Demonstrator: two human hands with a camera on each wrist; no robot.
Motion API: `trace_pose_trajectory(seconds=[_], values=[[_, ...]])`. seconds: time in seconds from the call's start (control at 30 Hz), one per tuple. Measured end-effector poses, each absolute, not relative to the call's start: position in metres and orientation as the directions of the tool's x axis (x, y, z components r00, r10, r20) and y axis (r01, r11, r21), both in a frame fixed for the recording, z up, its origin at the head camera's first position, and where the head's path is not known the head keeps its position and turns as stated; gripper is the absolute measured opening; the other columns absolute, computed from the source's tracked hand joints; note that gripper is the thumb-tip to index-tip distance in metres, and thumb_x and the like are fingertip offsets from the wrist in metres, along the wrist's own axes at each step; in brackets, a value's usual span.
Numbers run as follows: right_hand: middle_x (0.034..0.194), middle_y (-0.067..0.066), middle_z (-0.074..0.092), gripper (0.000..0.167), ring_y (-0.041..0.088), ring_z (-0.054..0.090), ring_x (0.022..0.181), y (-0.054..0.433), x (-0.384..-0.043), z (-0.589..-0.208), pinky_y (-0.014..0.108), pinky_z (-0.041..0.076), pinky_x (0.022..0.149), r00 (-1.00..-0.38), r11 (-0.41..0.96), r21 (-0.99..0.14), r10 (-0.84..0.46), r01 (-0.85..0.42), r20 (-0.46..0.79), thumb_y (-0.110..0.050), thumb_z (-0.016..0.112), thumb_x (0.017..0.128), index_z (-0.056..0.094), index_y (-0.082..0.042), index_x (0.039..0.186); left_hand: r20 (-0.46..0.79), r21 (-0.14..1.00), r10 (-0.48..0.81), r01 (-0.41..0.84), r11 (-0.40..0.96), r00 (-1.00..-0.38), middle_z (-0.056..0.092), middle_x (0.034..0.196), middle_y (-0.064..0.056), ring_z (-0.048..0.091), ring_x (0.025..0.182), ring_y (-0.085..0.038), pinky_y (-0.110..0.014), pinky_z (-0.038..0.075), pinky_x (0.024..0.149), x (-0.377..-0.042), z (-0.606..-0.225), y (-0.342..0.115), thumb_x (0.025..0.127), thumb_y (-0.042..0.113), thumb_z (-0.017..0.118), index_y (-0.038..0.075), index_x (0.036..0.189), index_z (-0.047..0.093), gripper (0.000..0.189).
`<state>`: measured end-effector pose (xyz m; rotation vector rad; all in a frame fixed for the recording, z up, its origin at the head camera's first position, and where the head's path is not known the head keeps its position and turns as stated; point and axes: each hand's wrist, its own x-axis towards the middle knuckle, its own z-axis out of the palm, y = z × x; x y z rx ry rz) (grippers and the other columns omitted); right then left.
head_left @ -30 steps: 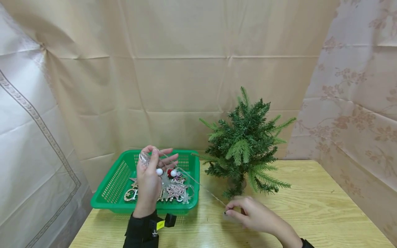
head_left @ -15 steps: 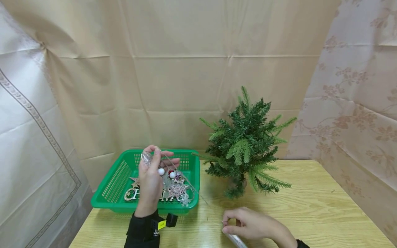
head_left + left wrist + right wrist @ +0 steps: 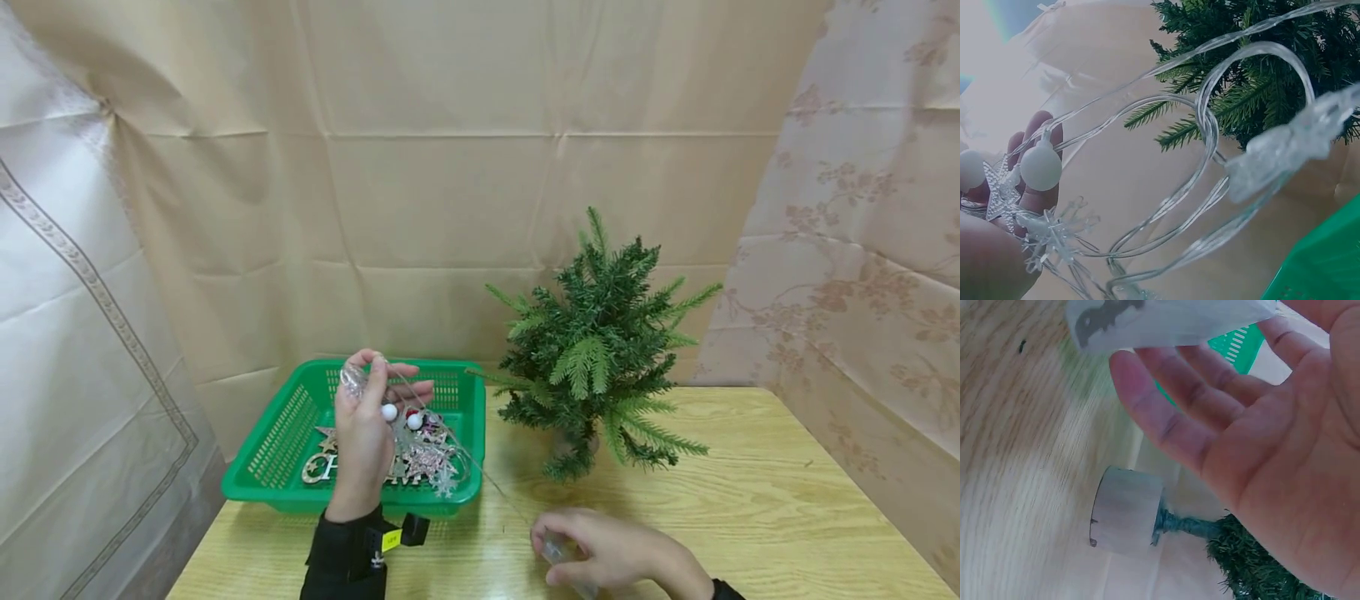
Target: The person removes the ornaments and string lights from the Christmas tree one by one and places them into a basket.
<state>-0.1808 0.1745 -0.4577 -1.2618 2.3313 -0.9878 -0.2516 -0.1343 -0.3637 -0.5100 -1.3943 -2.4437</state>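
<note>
Raised over the green basket (image 3: 420,503), my left hand (image 3: 363,446) grips a bundle of string lights. In the left wrist view the bundle shows clear wire loops (image 3: 1266,46), a white ball (image 3: 1041,167) and a clear star (image 3: 1002,194). A thin cord runs down from it toward my right hand (image 3: 618,550), which is low over the table. That hand holds a translucent whitish piece (image 3: 1172,325) with a grey mark between thumb and fingers; its kind cannot be made out. A small artificial Christmas tree (image 3: 592,350) stands behind the right hand.
Inside the basket lie wooden letters (image 3: 321,468), pinkish glitter ornaments (image 3: 427,460) and another white ball (image 3: 414,422). The tree's round pale base (image 3: 1125,509) rests on the wooden table (image 3: 780,500). A beige cloth (image 3: 442,208) hangs behind.
My right hand has shifted slightly down and toward the left, and the translucent piece has turned in its fingers. The left hand moved a little to the right, then stayed still.
</note>
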Motion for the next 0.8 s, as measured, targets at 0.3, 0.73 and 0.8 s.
trace_pose_trajectory(seconds=[0.3,0.73,0.8], values=[[0.128,0.006,0.064,0.060,0.006,0.062,0.100,0.175,-0.183,-0.455,0.026,0.055,0.078,-0.747,0.551,-0.711,-0.663,-0.437,-0.055,-0.036,0.074,0.094,0.054,-0.005,0.141,0.432,0.766,-0.064,0.403,-0.500,-0.900,0.068,0.095,-0.012,0.074,0.077,-0.027,-0.046,0.061,0.076,-0.251,-0.362,-0.132,0.107,0.032,0.053,0.009,0.117,0.043,0.027],[0.131,0.019,0.058,0.064,0.020,0.064,0.107,0.159,-0.166,-0.426,0.037,0.061,0.076,-0.796,0.215,-0.882,-0.554,-0.419,0.243,-0.021,0.077,0.091,0.048,-0.016,0.148,0.393,0.730,-0.096,0.373,-0.572,-0.915,0.050,0.078,-0.005,0.055,0.058,-0.017,-0.028,0.052,0.056,-0.251,-0.363,-0.135,0.107,0.029,0.053,0.012,0.115,0.042,0.022],[0.127,0.019,0.058,0.063,0.021,0.064,0.105,0.157,-0.165,-0.422,0.038,0.061,0.077,-0.794,0.184,-0.876,-0.532,-0.446,0.293,-0.018,0.077,0.091,0.049,-0.014,0.147,0.388,0.717,-0.089,0.361,-0.596,-0.917,0.046,0.076,-0.003,0.051,0.056,-0.016,-0.026,0.048,0.053,-0.251,-0.363,-0.134,0.107,0.028,0.053,0.013,0.113,0.042,0.020]])
